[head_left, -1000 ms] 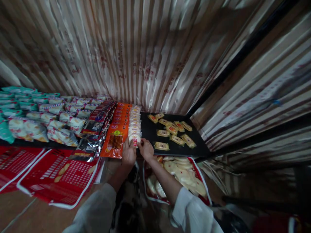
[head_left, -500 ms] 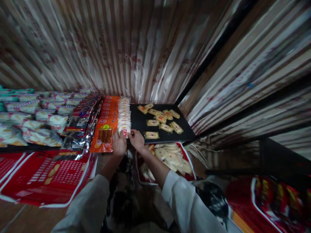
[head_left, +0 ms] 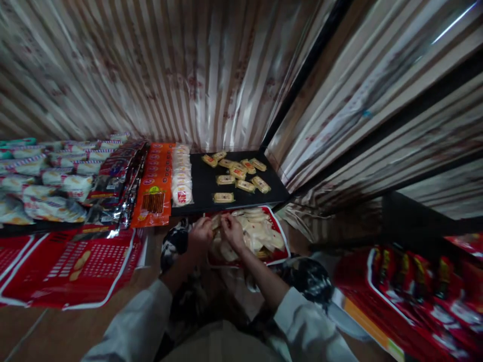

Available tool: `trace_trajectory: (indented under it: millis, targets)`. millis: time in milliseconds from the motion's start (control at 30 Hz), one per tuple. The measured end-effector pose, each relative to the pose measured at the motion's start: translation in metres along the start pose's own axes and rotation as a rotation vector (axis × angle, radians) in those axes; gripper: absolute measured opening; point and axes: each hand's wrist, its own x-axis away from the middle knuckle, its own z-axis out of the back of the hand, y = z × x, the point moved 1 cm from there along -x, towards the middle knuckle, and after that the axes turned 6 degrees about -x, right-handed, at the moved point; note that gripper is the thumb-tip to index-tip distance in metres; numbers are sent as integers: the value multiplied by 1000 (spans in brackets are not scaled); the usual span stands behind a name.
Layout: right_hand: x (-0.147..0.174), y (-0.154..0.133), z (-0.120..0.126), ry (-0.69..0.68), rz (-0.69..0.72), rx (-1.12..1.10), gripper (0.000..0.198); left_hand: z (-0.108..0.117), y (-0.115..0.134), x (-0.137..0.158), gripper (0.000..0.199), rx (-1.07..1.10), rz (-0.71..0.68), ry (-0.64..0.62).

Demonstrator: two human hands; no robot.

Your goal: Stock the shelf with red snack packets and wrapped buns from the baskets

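My left hand (head_left: 202, 232) and my right hand (head_left: 232, 232) are close together over a red bag (head_left: 286, 243) with white edging. Fingers of both hands are closed round a small pale wrapped packet (head_left: 216, 221), mostly hidden by them. Flat pale packets (head_left: 260, 231) fill the open bag. Just beyond my hands, a row of white round wrapped crackers (head_left: 182, 183) lies on the black shelf (head_left: 202, 171), beside an orange snack pack (head_left: 151, 188). Several yellowish wrapped biscuits (head_left: 245, 186) are scattered to the right on the shelf.
Dark shiny packs (head_left: 113, 181) and rows of white bags (head_left: 62, 176) fill the shelf's left side. A red bag (head_left: 90, 271) hangs below at left. Red packages (head_left: 418, 281) stand in another bag at lower right. A dark frame bar (head_left: 302, 75) and striped curtain (head_left: 211, 75) rise behind.
Both hands have left the row of white crackers on the shelf and come down and back to the red bag, to the right. The camera view has shifted slightly right.
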Motion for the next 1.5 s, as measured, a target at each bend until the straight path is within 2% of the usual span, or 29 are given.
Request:
trace_trajectory:
  millis: [133,233,333,500,667,800,900,1033,1200,1300,1367,1500]
  targets:
    - [7,24,17,-19,-66,67,23,-32,2,2,30,-29,205,-174]
    - [7,31,19,-45,-87,125,26,-46,0,-9,30,-80,284,-235]
    - [2,31,16,-75,-66,221,30,-55,2,-23,32,-132,325,-273]
    - [-17,31,8,-216,-39,430,32,-62,9,-40,32,-211,375,-368]
    - [-31,43,3,-271,-68,473,28,-65,10,-37,31,-274,340,-431]
    - [-34,49,0,-299,-45,476,22,-71,2,-31,25,-339,362,-475]
    - [-36,47,0,-282,-1,471,24,-73,-2,-30,27,-380,378,-456]
    - [-34,40,3,-246,81,457,23,-64,2,-30,29,-396,314,-370]
    - [-17,29,16,-84,334,367,24,-46,6,-20,26,-307,190,-214]
    - [-5,19,29,-25,413,345,24,-38,6,-11,23,-185,168,-161]
    - [1,10,37,-17,434,340,24,-33,7,-7,22,-28,183,-136]
    - [9,-16,53,3,393,248,22,-21,12,0,15,290,284,-106]
